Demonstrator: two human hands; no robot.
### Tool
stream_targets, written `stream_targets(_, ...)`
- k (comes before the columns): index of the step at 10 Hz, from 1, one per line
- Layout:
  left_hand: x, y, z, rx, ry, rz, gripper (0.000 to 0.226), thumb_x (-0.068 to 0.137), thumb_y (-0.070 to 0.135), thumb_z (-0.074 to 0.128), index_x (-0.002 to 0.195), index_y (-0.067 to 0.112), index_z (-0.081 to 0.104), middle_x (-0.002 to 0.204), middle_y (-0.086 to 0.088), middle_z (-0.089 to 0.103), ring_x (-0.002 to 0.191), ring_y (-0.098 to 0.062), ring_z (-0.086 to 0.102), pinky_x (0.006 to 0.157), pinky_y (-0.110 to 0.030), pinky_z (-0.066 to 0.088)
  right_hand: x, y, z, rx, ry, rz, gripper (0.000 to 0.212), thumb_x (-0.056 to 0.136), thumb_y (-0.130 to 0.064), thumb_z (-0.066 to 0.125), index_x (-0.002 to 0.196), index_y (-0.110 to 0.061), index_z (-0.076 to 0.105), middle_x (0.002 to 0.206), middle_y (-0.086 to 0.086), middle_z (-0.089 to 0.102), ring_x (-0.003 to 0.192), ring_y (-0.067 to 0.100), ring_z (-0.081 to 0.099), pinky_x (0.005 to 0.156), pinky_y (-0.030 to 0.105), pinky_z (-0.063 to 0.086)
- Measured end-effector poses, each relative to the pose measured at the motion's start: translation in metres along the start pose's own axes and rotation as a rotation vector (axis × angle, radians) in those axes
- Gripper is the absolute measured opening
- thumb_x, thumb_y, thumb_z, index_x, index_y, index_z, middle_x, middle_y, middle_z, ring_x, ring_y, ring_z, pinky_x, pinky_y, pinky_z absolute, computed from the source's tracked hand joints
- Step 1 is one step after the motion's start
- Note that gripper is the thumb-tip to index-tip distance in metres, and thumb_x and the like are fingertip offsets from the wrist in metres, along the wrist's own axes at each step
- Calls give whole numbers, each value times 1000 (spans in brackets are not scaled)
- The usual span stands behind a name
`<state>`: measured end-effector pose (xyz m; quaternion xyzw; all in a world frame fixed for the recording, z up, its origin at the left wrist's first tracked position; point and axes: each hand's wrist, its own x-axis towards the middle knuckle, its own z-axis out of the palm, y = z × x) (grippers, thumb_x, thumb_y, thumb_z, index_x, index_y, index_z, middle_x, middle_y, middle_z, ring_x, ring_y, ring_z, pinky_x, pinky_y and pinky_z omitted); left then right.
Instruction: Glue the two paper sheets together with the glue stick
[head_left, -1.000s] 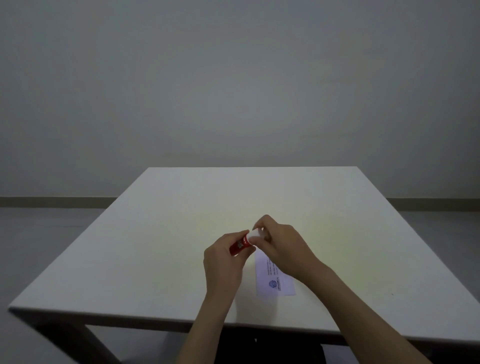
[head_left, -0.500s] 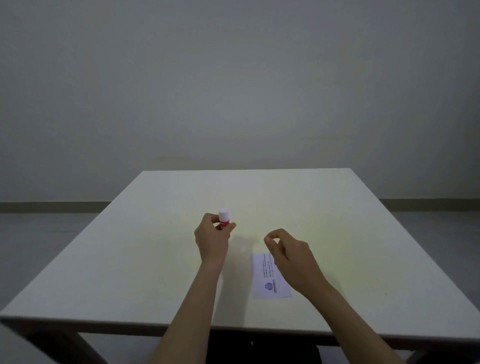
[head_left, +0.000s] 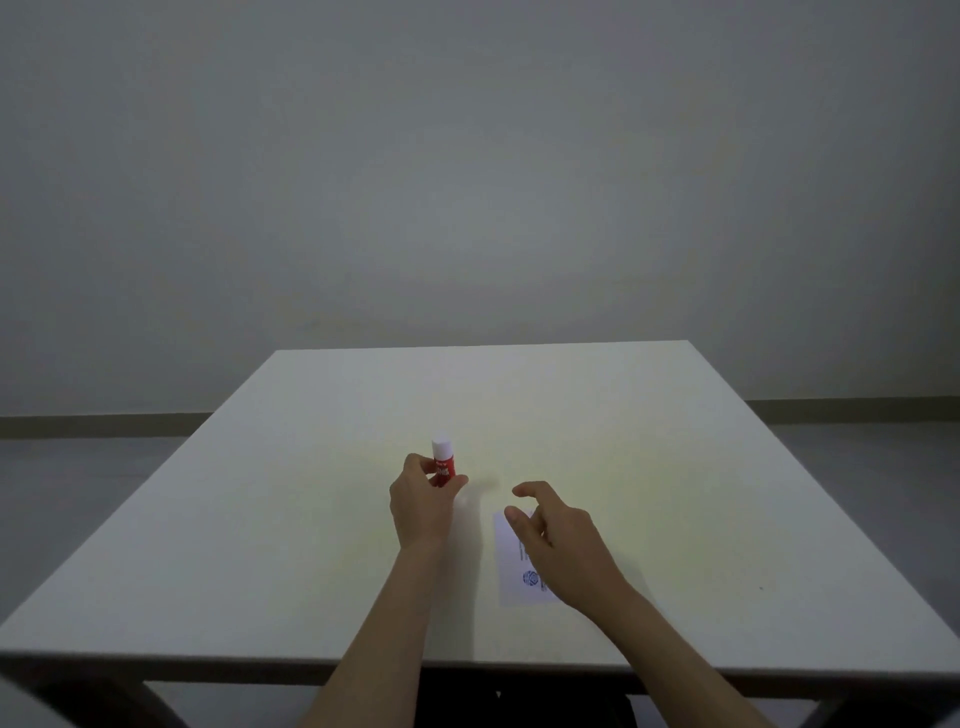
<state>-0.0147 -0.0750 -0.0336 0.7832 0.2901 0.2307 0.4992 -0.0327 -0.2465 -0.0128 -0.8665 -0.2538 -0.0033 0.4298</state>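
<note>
Glue stick upright in my left hand, paper under my right.

My left hand (head_left: 421, 501) fingers pinch the capped red glue stick (head_left: 443, 462) upright, mid-tabletop (head_left: 260, 519). My right hand (head_left: 558, 545) hovers with fingers loosely spread, empty, over the white printed paper (head_left: 519, 582) lying flat on the near right.

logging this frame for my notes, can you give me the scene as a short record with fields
surface: white table
glue stick: red body, white cap on, upright
left hand: fingers around the glue stick's lower body
right hand: empty, fingers loosely curled, over the paper
paper: white, printed, flat on the table, partly hidden by the right hand
sheets visible: cannot tell if one or two
</note>
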Motion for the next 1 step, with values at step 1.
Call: stream_targets(1, -2, -4, 0, 67, -134, -19, 101, 62, 48, 81, 142, 15, 30, 139, -12, 51, 115, -27, 58, 92, -37, 48, 3, 13, 4, -25, 11, 60, 46, 92, -44, 46, 133, -23, 39, 110, 3, 64, 92, 8, 59, 83, 20, 42)
